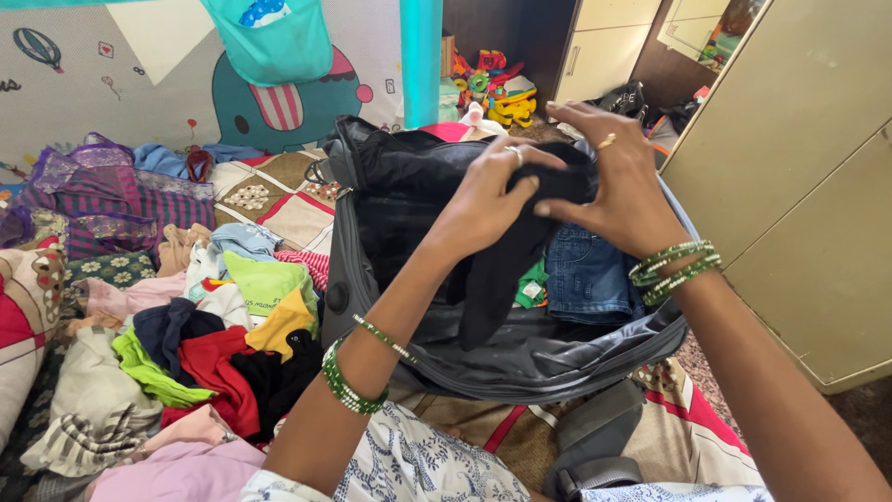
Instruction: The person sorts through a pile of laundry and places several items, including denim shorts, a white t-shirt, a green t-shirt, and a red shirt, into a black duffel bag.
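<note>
My left hand (488, 200) and my right hand (621, 181) both grip a black garment (497, 279) held over an open grey travel bag (520, 358). The garment hangs down from my fingers into the bag's mouth. Inside the bag lie blue denim clothes (587, 274) and a green piece (532, 286). Both wrists carry green bangles, and each hand shows a ring. The bag's dark flap (400, 177) stands open behind my left hand.
A heap of mixed clothes (214, 335) in red, yellow, green and pink lies on the bed left of the bag. A cream cupboard (799, 186) stands close on the right. Colourful toys (492, 88) sit on the floor beyond. A teal net pocket (274, 42) hangs above.
</note>
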